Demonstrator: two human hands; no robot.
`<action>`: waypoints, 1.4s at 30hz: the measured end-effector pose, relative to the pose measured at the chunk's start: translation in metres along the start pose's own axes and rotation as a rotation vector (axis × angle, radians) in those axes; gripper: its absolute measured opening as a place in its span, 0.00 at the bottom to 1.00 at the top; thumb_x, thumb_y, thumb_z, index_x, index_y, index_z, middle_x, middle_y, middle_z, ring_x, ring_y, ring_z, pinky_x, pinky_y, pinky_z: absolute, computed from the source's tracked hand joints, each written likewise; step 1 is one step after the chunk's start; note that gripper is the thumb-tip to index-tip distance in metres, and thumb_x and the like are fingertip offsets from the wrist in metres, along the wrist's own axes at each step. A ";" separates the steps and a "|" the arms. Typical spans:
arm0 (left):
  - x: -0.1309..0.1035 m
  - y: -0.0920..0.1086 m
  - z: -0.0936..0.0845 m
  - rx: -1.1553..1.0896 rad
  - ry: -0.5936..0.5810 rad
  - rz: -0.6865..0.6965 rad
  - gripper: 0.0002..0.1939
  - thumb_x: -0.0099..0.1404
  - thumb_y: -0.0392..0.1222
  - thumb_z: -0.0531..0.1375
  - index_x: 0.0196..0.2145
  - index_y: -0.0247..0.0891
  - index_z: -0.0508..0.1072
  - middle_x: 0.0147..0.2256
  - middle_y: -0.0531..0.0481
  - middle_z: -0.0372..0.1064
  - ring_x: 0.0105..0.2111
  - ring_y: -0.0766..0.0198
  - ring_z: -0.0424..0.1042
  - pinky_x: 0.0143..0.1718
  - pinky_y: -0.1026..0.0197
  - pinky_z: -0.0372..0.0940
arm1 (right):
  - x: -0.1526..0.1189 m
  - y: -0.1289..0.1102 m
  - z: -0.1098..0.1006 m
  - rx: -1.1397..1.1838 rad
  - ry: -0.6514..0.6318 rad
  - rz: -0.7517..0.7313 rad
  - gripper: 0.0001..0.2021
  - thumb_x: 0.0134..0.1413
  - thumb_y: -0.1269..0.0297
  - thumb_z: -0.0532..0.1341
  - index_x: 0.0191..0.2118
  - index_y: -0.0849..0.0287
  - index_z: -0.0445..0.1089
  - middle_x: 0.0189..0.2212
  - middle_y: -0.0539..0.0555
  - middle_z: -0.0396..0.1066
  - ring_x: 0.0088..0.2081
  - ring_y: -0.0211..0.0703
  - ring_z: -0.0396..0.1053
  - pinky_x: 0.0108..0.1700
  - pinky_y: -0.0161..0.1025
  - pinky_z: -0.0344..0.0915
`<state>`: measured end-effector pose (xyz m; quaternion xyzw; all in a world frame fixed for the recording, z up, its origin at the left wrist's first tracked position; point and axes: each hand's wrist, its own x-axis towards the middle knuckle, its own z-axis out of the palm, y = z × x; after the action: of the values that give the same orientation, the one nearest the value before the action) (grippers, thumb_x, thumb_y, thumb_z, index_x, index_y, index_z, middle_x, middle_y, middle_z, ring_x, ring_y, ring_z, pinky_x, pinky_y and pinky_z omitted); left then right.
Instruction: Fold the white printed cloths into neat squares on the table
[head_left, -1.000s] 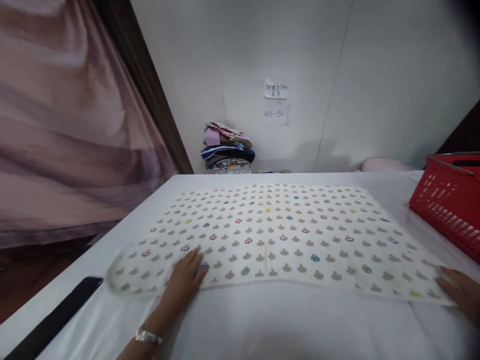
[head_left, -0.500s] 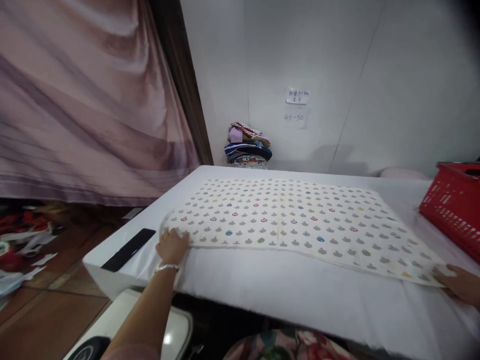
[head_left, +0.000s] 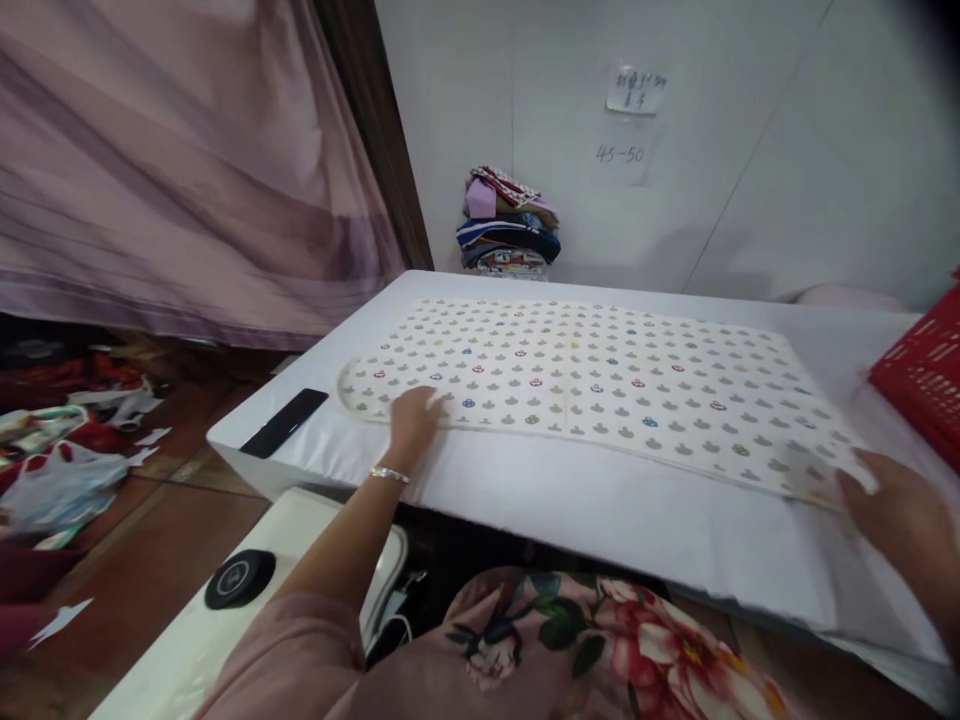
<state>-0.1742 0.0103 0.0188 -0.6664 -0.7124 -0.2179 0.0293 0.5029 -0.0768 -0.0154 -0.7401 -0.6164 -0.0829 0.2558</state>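
A cream cloth (head_left: 525,375) printed with grey mushroom shapes and a few coloured ones lies spread flat on the white-covered table. At its near edge, left of the middle, my left hand (head_left: 415,425) rests with loosely bent fingers; its fingertips reach onto the fabric and I see nothing gripped. My right hand (head_left: 896,505) is by the near right corner of the cloth, thumb and fingers apart, slightly blurred. The cloth's left end is rounded and slightly turned up.
A black phone (head_left: 285,423) lies on the table's left corner. Folded fabrics (head_left: 510,222) are stacked at the back, against the wall. A red basket (head_left: 922,350) stands at the right. Below the table's left side is a white surface with a round black object (head_left: 240,578).
My left hand has left the cloth's near left corner and shifted right along the near edge. My right hand has moved a little inward at the right corner. The view has tilted down.
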 end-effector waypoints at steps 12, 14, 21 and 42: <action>-0.022 0.135 0.052 -0.194 -0.279 0.746 0.11 0.67 0.43 0.54 0.43 0.39 0.74 0.43 0.48 0.69 0.43 0.60 0.65 0.47 0.57 0.59 | -0.003 -0.239 0.059 0.247 -0.333 -0.604 0.17 0.58 0.66 0.49 0.46 0.58 0.72 0.47 0.57 0.71 0.49 0.48 0.65 0.53 0.47 0.61; -0.021 0.138 0.053 -0.137 -0.282 0.740 0.12 0.68 0.43 0.53 0.42 0.39 0.74 0.42 0.48 0.69 0.42 0.60 0.65 0.45 0.57 0.60 | -0.002 -0.252 0.063 0.182 -0.379 -0.622 0.18 0.58 0.69 0.48 0.48 0.61 0.71 0.47 0.59 0.70 0.49 0.49 0.65 0.52 0.46 0.60; -0.021 0.145 0.047 0.086 -0.302 0.838 0.14 0.70 0.37 0.47 0.40 0.36 0.72 0.40 0.46 0.68 0.41 0.59 0.64 0.39 0.58 0.59 | -0.008 -0.276 0.068 -0.007 -0.418 -0.523 0.16 0.59 0.70 0.49 0.47 0.60 0.70 0.44 0.61 0.70 0.45 0.50 0.64 0.46 0.42 0.59; -0.057 0.159 0.049 0.090 -0.257 0.621 0.09 0.63 0.29 0.50 0.37 0.35 0.68 0.39 0.44 0.66 0.42 0.56 0.64 0.40 0.54 0.61 | -0.032 -0.290 0.066 0.025 -0.282 -0.717 0.24 0.53 0.80 0.49 0.53 0.58 0.67 0.47 0.59 0.69 0.46 0.48 0.65 0.45 0.41 0.60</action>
<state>-0.0033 -0.0233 -0.0010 -0.8716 -0.4822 -0.0811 0.0338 0.2059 -0.0413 -0.0053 -0.4786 -0.8662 -0.0571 0.1320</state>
